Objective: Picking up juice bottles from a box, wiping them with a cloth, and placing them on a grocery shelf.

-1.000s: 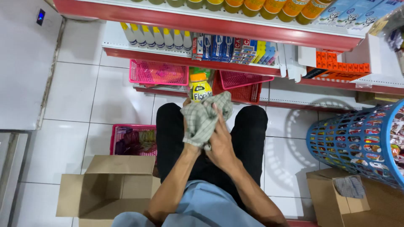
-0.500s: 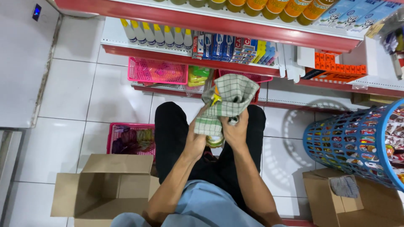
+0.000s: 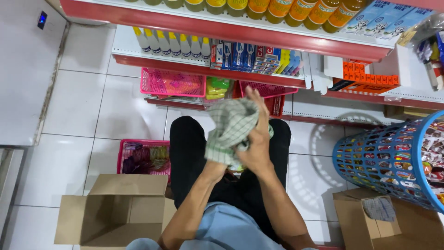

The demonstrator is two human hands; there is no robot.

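Over my lap I hold a green-and-white checked cloth (image 3: 231, 127), bunched around a small item that is almost wholly hidden. My left hand (image 3: 216, 167) is under the cloth, so only its wrist shows. My right hand (image 3: 256, 141) presses against the cloth's right side with its fingers pointing up towards the shelf. A sliver of green (image 3: 270, 132) peeks out beside my right fingers. My legs in black trousers (image 3: 187, 148) stretch towards the shelves.
An open cardboard box (image 3: 115, 213) sits at lower left, behind it a pink basket (image 3: 143, 157). A blue mesh basket (image 3: 393, 157) full of packets stands at right, above a closed box (image 3: 370, 222) with a rag on it. Stocked shelves with pink baskets (image 3: 173, 83) face me.
A bottle with a yellow lid showed above the cloth a second ago. The cloth then spread over it, and now it is bunched around it with my right hand turned upward.
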